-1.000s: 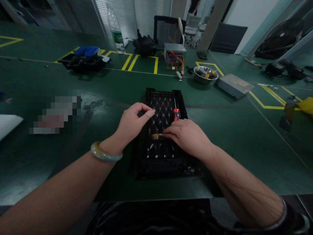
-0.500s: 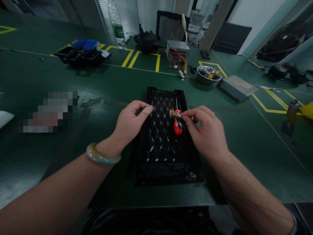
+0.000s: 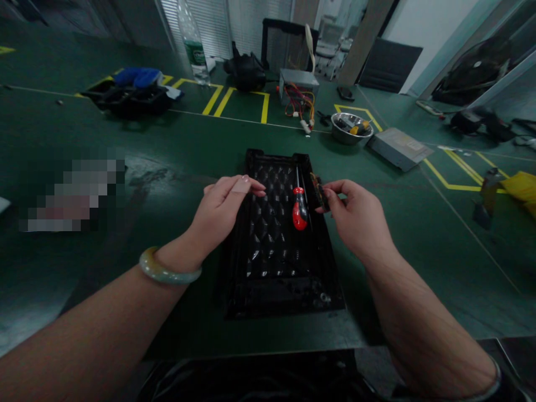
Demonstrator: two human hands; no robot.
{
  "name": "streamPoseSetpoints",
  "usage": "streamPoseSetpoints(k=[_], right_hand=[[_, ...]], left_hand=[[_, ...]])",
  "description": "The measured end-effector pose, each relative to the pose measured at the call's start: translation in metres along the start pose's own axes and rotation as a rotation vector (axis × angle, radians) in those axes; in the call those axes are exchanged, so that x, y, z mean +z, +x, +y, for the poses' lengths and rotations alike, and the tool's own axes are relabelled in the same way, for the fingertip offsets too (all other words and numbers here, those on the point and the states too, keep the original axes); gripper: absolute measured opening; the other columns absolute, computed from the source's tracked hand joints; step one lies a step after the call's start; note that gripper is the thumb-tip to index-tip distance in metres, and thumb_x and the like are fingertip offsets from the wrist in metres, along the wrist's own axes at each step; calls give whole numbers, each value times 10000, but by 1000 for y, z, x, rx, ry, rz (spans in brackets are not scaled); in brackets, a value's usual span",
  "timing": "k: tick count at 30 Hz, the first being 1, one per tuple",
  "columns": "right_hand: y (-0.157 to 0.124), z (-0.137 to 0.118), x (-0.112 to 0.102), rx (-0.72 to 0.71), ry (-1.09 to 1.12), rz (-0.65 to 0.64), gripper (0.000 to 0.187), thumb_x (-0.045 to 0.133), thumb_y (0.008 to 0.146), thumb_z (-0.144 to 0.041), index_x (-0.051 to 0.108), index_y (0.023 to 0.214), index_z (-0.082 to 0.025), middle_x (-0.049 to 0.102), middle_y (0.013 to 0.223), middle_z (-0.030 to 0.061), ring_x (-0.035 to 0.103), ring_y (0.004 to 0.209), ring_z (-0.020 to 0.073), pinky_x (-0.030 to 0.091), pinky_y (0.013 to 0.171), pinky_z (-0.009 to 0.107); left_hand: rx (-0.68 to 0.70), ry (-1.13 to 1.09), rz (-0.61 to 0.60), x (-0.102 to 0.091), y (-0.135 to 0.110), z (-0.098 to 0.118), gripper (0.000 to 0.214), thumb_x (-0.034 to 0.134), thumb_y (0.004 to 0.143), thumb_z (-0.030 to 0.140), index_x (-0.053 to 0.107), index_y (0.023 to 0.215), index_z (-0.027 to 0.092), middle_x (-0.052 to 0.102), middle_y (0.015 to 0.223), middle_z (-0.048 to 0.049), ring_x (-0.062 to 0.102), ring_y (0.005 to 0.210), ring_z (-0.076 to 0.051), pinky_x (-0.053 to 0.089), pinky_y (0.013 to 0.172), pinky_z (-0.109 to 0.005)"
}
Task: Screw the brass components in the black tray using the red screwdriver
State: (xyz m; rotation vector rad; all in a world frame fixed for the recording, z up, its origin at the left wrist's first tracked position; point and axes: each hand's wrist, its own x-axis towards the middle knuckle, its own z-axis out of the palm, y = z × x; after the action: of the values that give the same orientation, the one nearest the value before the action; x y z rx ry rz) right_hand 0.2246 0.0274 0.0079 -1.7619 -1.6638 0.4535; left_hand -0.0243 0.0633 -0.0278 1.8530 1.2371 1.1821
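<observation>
A black plastic panel [image 3: 274,290] with a diamond-quilted surface lies lengthwise in front of me. My left hand [image 3: 221,204] hovers over its left side, thumb pressed against the fingers; whatever may be between them is hidden. My right hand [image 3: 355,215] pinches a small circuit board [image 3: 318,190] by its edge, above the panel's right rim. It is held on edge, so its face is mostly hidden. Between my hands, a screwdriver [image 3: 300,211] with a red and black handle rests on the panel, shaft pointing away. A small shiny part [image 3: 324,297] sits at the near right corner.
A metal power supply box [image 3: 299,84] with coloured wires stands farther back. Right of it are a steel bowl [image 3: 350,135] of tools and a flat grey metal box [image 3: 400,148]. A water bottle [image 3: 195,53] and a black tray [image 3: 129,100] with a blue item stand back left.
My right hand has turned the circuit board on edge and moved it clear of the screwdriver. My left hand has rolled so its fingers reach past the thumb. The view has shifted slightly.
</observation>
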Motion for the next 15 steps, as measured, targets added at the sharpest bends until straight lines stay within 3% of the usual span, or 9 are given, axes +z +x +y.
streamPoseSetpoints(k=[4, 9, 15], right_hand=[[-7, -6, 4, -104, -278, -94, 206, 507, 1007, -296, 690, 1048, -211, 731, 1097, 73, 691, 947, 225, 493, 826, 365], [-10, -13, 9, -158, -271, -190, 206, 495, 1017, -268, 688, 1049, -203, 720, 1091, 59, 662, 998, 211, 484, 879, 344], [-28, -32, -6, -267, -218, -315, 135, 549, 1005, -249, 680, 987, -226, 703, 1058, 9, 662, 967, 161, 484, 849, 300]], left_hand=[[44, 105, -33, 1, -3, 1, 427, 366, 1076, 427, 761, 1052, 266, 792, 989, -15, 701, 1046, -215, 436, 1083, -416], [6, 26, -19, 1, 0, 1, 472, 328, 1086, 440, 751, 1038, 237, 787, 978, -23, 713, 1013, -197, 476, 1059, -366], [-67, -49, 29, 1, 2, -2, 493, 329, 1087, 470, 745, 1026, 212, 781, 962, -31, 716, 981, -192, 502, 1032, -340]])
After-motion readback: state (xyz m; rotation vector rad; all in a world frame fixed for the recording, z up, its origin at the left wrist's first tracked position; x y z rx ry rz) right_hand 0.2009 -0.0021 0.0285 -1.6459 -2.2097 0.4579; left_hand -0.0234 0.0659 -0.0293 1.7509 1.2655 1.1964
